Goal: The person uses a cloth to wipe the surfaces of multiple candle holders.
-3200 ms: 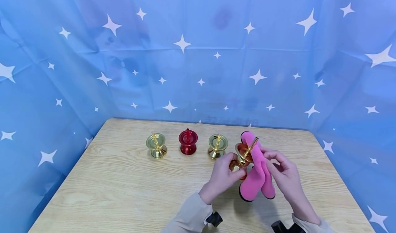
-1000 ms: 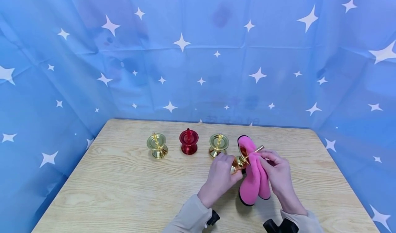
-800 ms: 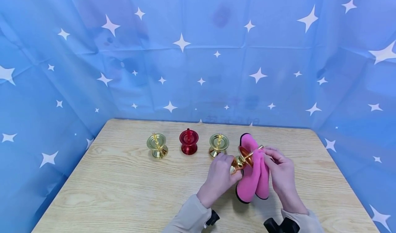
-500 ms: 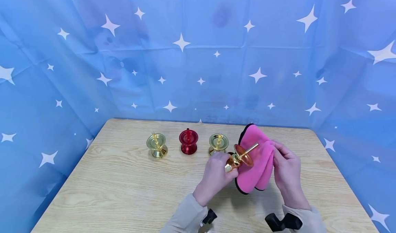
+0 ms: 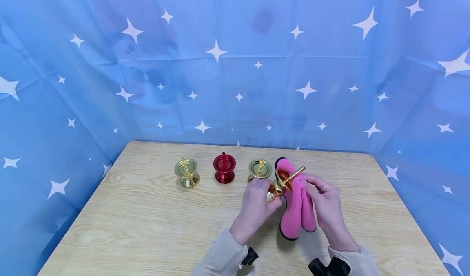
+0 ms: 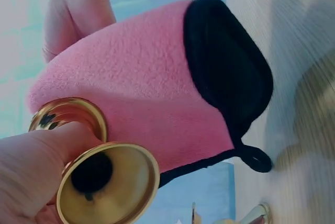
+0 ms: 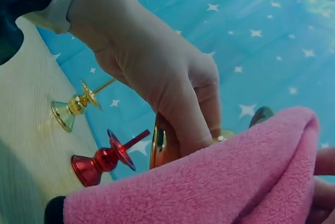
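A: Where is the shiny gold metal candle holder [image 5: 280,184] with the long pin?

B: The left hand [image 5: 253,210] grips it by its thin middle and tips it sideways, pin pointing up and away. It is off the light wooden table [image 5: 147,227].

A: And the other hand?

B: The right hand [image 5: 324,208] pinches the soft pink cloth with the black edge [image 5: 295,210]. The cloth touches the gold candle holder's dish, just right of it, and hangs down to the table.

A: What stands close by?

B: Just behind the held gold candle holder stands a second gold candle holder [image 5: 260,169]. Left of that are a red candle holder [image 5: 224,168] and a third gold candle holder [image 5: 186,173], all in a row.

A: Is there room?

B: The table has bare wood left of the held candle holder and toward the near edge. The blue star cloth [image 5: 235,64] hangs behind the far edge.
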Motion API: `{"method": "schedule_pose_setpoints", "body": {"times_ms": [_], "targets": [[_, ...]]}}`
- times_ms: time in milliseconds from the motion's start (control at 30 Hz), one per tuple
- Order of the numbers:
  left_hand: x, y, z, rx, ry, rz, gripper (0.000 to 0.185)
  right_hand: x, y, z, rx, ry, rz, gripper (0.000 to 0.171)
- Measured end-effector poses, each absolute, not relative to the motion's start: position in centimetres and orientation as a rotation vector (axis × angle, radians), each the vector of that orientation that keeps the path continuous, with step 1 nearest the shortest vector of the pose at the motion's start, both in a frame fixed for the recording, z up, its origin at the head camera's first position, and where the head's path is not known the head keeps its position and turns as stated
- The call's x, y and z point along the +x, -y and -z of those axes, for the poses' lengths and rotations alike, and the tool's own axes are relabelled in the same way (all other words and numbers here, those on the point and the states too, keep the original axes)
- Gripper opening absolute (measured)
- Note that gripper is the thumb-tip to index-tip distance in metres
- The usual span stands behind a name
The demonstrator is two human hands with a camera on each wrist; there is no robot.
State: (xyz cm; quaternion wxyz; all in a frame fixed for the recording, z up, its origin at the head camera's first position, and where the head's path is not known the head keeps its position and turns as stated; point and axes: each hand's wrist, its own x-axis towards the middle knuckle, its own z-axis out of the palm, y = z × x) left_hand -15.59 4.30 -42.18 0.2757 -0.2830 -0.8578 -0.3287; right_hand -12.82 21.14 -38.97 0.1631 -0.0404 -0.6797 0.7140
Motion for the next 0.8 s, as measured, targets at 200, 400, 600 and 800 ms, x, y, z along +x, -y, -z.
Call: {"method": "schedule_pose_setpoints", "body": {"times_ms": [200, 400, 600, 800], "targets": [[-15.5, -4.2, 42.5, -0.797, 2.278, 0.853, 0.022, -12.9, -21.5, 38.6, -0.066, 1.615, -2.294, 0.022], [-15.3, -4.1, 42.8, -0.76, 2.262, 0.996, 0.026, -12.5, -21.9, 38.0, 0.038, 1.522, -2.335, 0.024], [-15.4, -4.3, 42.6, -0.726, 2.215, 1.071, 0.026, -11.5, -20.9, 38.6, 0.181, 1.83, -2.018, 0.02], [-15.5, -4.4, 42.2, -0.692, 2.2, 1.077, 0.027, -10.7, -19.9, 39.2, 0.484, 2.062, -1.578, 0.049]]}}
